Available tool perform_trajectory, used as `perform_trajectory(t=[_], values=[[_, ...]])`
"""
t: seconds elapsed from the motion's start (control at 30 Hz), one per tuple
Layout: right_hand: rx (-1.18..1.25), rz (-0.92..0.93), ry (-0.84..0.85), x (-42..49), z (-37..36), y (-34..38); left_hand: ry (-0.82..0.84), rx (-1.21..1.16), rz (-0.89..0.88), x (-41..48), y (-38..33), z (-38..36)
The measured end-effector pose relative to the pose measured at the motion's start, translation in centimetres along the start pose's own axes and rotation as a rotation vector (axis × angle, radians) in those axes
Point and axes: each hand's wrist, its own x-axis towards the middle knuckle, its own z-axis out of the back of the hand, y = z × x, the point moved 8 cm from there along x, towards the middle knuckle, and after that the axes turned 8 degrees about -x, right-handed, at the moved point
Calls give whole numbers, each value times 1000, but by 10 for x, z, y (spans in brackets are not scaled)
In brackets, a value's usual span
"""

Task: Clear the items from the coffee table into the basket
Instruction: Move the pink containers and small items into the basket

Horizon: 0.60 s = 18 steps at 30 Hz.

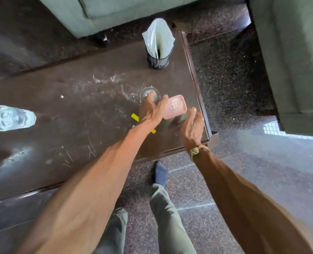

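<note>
On the dark brown coffee table (60, 107), my left hand (151, 110) wraps around a clear glass (148, 92); its fingers cover the glass's near side and the thumb reaches the left edge of a pink box (175, 106). By the box's right corner hovers my right hand (192, 127), thumb raised and nothing in it; whether it touches the box is unclear. A second clear glass (10, 118) stands at the table's left. A yellow strip (135, 117) lies mostly hidden under my left forearm. A black mesh basket (159, 61) with white plastic (158, 36) inside stands at the far right.
The table's right edge (197, 88) runs just past the pink box. Green sofas stand behind the table (115, 11) and at the right (295, 61). Speckled floor (234, 79) lies between them. My legs and one blue-socked foot (160, 174) are below the table's near edge.
</note>
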Motion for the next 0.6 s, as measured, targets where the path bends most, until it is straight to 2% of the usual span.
perform_trajectory(t=[0.07, 0.1, 0.13, 0.2, 0.33, 0.5, 0.6], values=[[455, -382, 88, -7, -27, -27, 56, 16, -9, 8, -13, -6], [433, -524, 62, -14, -33, -38, 95, 16, -13, 12, -18, -12], [424, -627, 137, -18, -42, -41, 136, 10, -6, 17, -19, -17], [515, -717, 171, -19, -54, -41, 220, 5, 18, 24, -15, -26], [628, -746, 252, -17, -72, -43, 352, 77, -39, 27, -2, -42], [511, -692, 289, -21, -72, -41, 333, 9, 4, 13, 19, -37], [385, -534, 239, -25, -61, -25, 242, -67, 42, -5, 24, -20]])
